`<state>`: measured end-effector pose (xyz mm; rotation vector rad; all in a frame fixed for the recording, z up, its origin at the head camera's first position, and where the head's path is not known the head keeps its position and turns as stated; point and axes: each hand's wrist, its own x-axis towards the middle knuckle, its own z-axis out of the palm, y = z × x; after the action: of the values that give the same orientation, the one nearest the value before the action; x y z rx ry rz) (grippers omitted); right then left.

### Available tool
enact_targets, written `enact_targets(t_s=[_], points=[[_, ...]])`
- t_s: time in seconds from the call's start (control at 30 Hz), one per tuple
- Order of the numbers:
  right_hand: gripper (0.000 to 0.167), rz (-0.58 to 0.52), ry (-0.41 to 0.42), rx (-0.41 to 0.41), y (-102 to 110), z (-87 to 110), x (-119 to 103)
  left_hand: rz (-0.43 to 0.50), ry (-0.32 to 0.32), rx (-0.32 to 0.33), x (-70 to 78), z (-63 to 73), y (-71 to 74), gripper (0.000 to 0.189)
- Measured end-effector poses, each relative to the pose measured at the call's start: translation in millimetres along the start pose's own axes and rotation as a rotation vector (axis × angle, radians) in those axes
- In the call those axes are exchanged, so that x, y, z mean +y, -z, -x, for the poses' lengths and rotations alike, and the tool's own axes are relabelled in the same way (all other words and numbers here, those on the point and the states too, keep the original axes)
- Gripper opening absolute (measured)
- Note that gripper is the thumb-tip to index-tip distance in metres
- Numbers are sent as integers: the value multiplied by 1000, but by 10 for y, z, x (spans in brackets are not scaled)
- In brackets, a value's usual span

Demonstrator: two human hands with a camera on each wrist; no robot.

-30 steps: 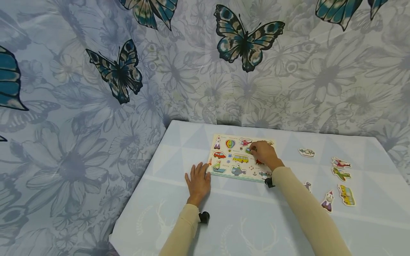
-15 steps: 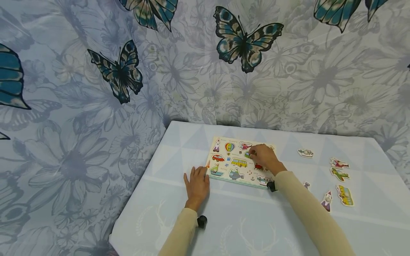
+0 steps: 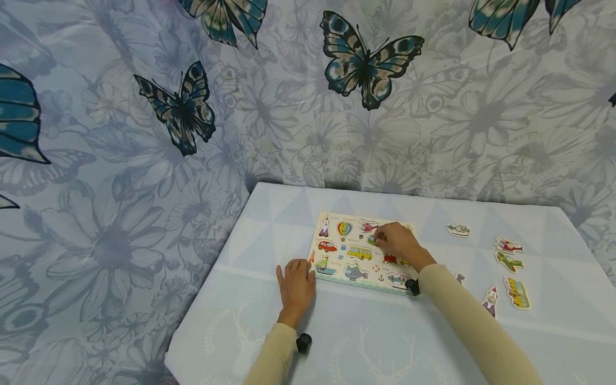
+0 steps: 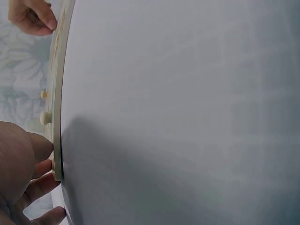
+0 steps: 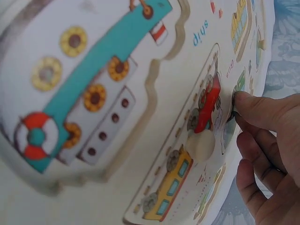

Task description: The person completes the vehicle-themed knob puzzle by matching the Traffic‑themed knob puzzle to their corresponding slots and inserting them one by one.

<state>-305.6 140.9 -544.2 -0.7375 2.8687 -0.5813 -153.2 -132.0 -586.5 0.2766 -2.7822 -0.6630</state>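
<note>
"Puzzle board (image 3: 339, 268): where do you see it in the head view?"

"It lies flat on the table (image 3: 231, 315). The left hand (image 3: 295, 289) touches its near left corner, with the fingers spread. The right hand (image 3: 401, 243) is over its right half, where thumb and forefinger pinch a green vehicle piece (image 3: 371, 240)."

"Which things are lying to the right of the board?"

"Nearest is a ship piece (image 3: 457, 230). Farther right I find a red helicopter piece (image 3: 508, 245), a green airplane piece (image 3: 510, 262), a yellow vehicle piece (image 3: 517, 293) and a rocket piece (image 3: 491, 300). One grey piece (image 3: 460, 278) is partly hidden by the right sleeve (image 3: 474, 326)."

"What does the left wrist view tell?"

"The board is seen from its edge. The left thumb (image 4: 42, 146) touches this edge, and other fingertips (image 4: 49, 183) are at the corner. Two knobs (image 4: 45, 118) rise from its face."

"And the right wrist view?"

"On the board, a ship picture (image 5: 61, 93) is large in front, and behind it a train piece (image 5: 171, 187) carries a round knob (image 5: 202, 145). Beyond the train, the thumb and forefinger are pinching; which part they hold, I cannot tell."
</note>
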Motion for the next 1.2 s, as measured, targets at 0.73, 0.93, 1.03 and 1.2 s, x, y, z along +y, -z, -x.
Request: enact_targets(t_s=[0.73, 0.93, 1.03, 1.2], points=[[22, -27, -105, 75, 393, 140, 686, 262, -53, 88, -151, -20, -115, 34], [21, -15, -139, 127, 519, 241, 963, 272, -37, 99, -157, -30, -121, 33], [23, -18, -168, 128, 585, 309, 1068, 277, -40, 103, -159, -26, -126, 33], [26, -30, -221, 102, 691, 399, 1250, 298, -34, 106, -170, -18, -134, 30]])
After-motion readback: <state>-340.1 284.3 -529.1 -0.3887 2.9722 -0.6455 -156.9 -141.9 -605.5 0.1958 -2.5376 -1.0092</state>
